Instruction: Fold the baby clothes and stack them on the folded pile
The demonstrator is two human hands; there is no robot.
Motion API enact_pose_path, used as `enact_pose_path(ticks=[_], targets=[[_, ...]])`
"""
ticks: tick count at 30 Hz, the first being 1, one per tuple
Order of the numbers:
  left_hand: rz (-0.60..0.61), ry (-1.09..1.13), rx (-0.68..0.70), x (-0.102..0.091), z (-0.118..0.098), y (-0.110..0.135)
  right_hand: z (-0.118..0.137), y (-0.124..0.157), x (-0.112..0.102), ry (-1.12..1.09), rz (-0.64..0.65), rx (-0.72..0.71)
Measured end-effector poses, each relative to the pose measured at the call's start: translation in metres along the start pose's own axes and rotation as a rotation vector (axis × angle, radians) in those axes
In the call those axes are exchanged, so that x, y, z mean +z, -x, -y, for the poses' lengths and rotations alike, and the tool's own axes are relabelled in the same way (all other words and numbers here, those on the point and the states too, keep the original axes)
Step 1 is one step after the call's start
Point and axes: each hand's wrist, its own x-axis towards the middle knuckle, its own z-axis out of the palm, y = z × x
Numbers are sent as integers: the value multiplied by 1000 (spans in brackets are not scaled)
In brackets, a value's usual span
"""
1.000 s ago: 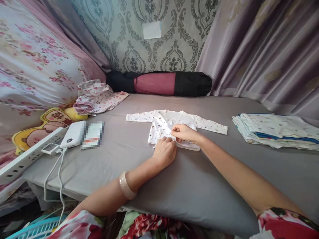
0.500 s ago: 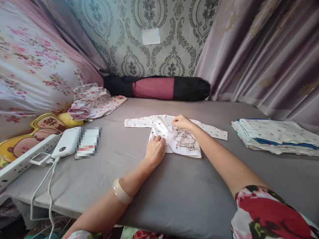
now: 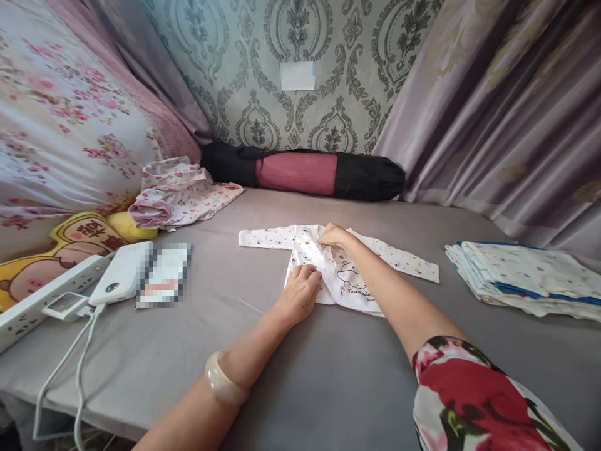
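A small white baby shirt (image 3: 353, 289) with a printed animal and lettering lies spread on the grey sheet, sleeves stretched out to both sides. My left hand (image 3: 301, 289), below a pale bangle, has its fingers curled down on the shirt's front near the lower middle. Higher up, near the neckline, my right hand (image 3: 337, 237) pinches the shirt's fabric. The cloth between the two hands is slightly bunched. My right forearm covers part of the printed side.
Folded baby clothes (image 3: 526, 279) are stacked at the right. On the left lie a power bank (image 3: 123, 273) with cables, a power strip (image 3: 51, 300), a blurred rectangular item (image 3: 164, 274) and a crumpled pink-print garment (image 3: 185, 194). A black-and-pink roll (image 3: 300, 172) lies along the wall.
My right hand has shifted slightly left across the shirt's neckline, its forearm now covering more of the print. My left hand stays on the shirt's front. The camera view has shifted a little.
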Motion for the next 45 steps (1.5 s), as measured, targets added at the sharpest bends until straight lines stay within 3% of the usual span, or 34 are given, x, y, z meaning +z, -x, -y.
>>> enact_pose_path(ticks=[3,7,18,23,30,36,39,41,43,45], targets=[[17,46,-11,1,2,-1,-1,6,-1,43,-41,-38],[41,54,-34,0,2,-1,-5,11,2,174,-224,-58],[16,19,-25,-2,-2,1,-7,-6,4,57,-131,-88],[10,28,4,-3,-1,2,-1,-21,15,14,-210,-84],[62,70,24,-2,5,1,2,-18,36,31,-412,-145],[-57,145,-5,-3,4,1,-1,-18,26,15,-333,-115],[-206,105,-81,-6,3,0,2,-8,23,97,-403,-208],[-248,17,-99,-6,4,1,5,1,26,142,-403,-354],[-202,-78,-95,-4,5,3,9,8,32,156,-346,-505],[-121,-153,-111,1,6,5,12,11,39,158,-285,-561]])
